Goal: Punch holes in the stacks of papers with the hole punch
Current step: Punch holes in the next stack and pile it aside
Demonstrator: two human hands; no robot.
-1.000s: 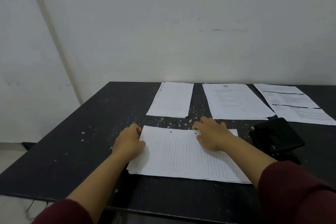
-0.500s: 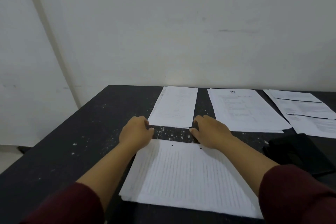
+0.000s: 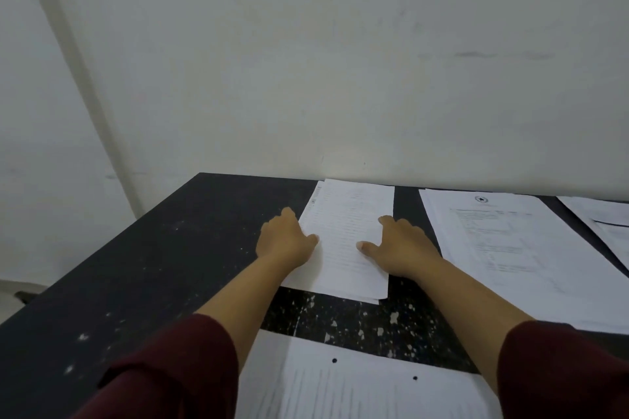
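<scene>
Unpunched white paper stack (image 3: 347, 235) lies at the black table's (image 3: 163, 248) far edge, long axis running away from the person — left hand (image 3: 286, 240) and right hand (image 3: 401, 247) flank it, open, flat, equally near.

1. I see both arms stretched forward, with dark red sleeves pushed up to the forearms.
2. My left hand (image 3: 285, 241) lies palm down, fingers loosely curled.
3. My right hand (image 3: 400, 245) lies flat, thumb spread inward.
</scene>
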